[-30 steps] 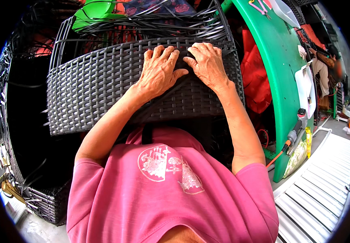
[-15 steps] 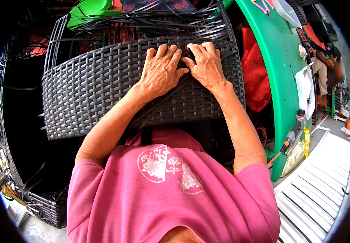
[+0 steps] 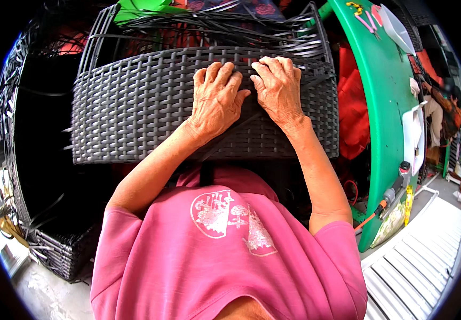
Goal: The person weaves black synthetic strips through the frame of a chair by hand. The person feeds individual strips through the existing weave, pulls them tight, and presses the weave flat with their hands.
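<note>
At the far left, low down, a dark woven piece (image 3: pixel 60 255) stands on the grey floor (image 3: pixel 44 290), with loose ends of strip sticking out from it. To the right of it is the panel (image 3: pixel 129 109), woven from dark grey strips, which lies in front of the person, above the pink shirt (image 3: pixel 188 266). Behind its upper edge there is some green plastic (image 3: pixel 148 6), and long black strips (image 3: pixel 230 26) lie in a loose bundle there.

The left hand (image 3: pixel 216 97) rests on the panel, right of its middle and close to the upper edge, its fingers bent and its thumb pointing to the right. The right hand (image 3: pixel 278 90) is just beside it, also on the weave, with the fingers curled near the same edge. The fingertips are partly hidden, so I cannot tell if either hand is pinching a strip or only pressing.

Further right hangs a red cloth (image 3: pixel 352 114), then comes the green table (image 3: pixel 374 133). A white tray (image 3: pixel 413 133) and a power tool (image 3: pixel 393 192) are at its right side. Beyond, a co-worker (image 3: pixel 448 120) is near the right rim.
</note>
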Demonstrator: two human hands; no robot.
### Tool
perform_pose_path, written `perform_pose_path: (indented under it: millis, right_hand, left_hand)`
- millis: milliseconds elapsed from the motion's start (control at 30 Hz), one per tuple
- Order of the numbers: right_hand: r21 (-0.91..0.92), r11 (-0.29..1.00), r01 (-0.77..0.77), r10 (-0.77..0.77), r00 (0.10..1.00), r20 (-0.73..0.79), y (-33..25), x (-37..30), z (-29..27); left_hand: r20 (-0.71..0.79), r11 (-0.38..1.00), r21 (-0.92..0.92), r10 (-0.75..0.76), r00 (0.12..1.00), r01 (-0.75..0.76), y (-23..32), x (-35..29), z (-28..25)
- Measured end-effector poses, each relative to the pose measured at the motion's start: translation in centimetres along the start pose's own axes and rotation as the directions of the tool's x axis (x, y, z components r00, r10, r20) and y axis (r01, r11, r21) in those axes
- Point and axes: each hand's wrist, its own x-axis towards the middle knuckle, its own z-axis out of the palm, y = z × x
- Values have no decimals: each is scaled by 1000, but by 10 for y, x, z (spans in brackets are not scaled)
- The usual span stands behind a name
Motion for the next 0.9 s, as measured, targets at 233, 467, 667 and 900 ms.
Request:
perform_pose_path:
  millis: [233,467,667,900]
  right_hand:
    - [116,990,78,-86,994,67,-18,17,27]
    - [103,989,108,-117,990,82,-15,19,41]
    - [70,991,111,-115,991,61,-21,24,42]
    - [72,993,96,-95,995,-21,-26,23,35]
  left_hand:
    - [87,983,154,-115,990,101,-20,-1,-11]
    - [124,974,189,-149,981,124,-23,3,-5]
    - [122,969,199,-172,977,146,-23,-2,-5]
    - [-24,933,249,-264,964,261,-46,-19,-34]
